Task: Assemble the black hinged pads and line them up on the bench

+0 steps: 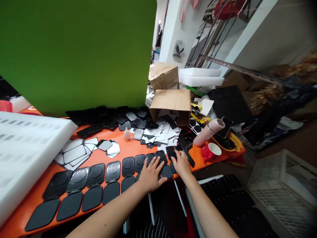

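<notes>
Along the front of an orange table (104,129) runs a row of black hinged cases lying open, each with a ridged upper half (113,171) and a smooth lower half (92,198). My left hand (150,175) lies over cases near the right end of the row, its fingers spread on the ridged halves. To its right, my right hand (182,163) rests on the last case (170,152), fingers apart, partly covering it. Neither hand is closed around anything.
White foam block (29,152) at left, green panel (81,56) behind. Further back lie paper sheets (74,153), a small white bottle (127,133) and a cardboard box (170,99). At right stand a pink flask (208,133), red mug (210,151) and yellow basket (235,140).
</notes>
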{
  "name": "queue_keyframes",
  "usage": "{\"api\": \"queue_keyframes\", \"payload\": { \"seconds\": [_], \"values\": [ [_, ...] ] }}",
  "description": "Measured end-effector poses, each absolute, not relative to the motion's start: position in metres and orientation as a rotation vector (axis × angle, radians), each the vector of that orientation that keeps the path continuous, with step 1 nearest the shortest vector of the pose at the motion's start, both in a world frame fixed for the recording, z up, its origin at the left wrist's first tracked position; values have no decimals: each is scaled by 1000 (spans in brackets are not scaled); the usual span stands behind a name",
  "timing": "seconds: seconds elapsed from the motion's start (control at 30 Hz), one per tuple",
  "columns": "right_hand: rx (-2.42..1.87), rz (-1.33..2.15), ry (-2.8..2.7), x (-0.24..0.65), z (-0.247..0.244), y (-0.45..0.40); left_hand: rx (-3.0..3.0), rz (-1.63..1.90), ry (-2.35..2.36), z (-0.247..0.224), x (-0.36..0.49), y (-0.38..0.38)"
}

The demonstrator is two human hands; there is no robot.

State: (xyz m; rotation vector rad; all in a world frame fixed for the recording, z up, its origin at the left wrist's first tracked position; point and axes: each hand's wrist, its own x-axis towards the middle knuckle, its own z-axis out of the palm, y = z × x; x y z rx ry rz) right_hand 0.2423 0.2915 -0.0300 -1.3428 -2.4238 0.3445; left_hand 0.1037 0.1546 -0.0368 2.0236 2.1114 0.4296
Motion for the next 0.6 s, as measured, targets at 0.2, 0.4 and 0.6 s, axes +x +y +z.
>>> {"api": "queue_keyframes", "payload": {
  "seconds": [0.2,0.4,0.6],
  "values": [
    [-1117,1341,-1851,189,-5,261,2001,496,2073,-21,101,128],
    [-909,2393,-1184,60,5,228,1865,504,2191,-8,81,53],
    [-1003,2493,-1115,-34,-1,229,1694,494,2334,-4,55,-14]
  ]
}}
